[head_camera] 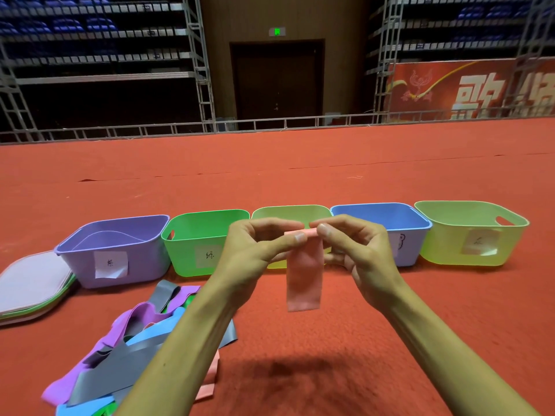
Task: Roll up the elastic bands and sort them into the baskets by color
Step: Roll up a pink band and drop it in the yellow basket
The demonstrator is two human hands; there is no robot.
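A pink elastic band (304, 277) hangs down in front of me, its top edge curled into the start of a roll. My left hand (255, 250) and my right hand (354, 250) both pinch that top edge with thumbs and fingers. Behind the hands stands a row of labelled baskets on the red carpet: purple (114, 250), green (192, 244), a yellow-green one (288, 213) mostly hidden by my hands, blue (390, 217) and another yellow-green one (468, 235). A heap of loose bands (126, 352) in purple, grey, blue, green and pink lies at lower left.
A stack of flat basket lids (33, 283) lies left of the purple basket. Red carpet (345, 355) stretches all around. Metal railings, scaffolding and a dark door stand far behind.
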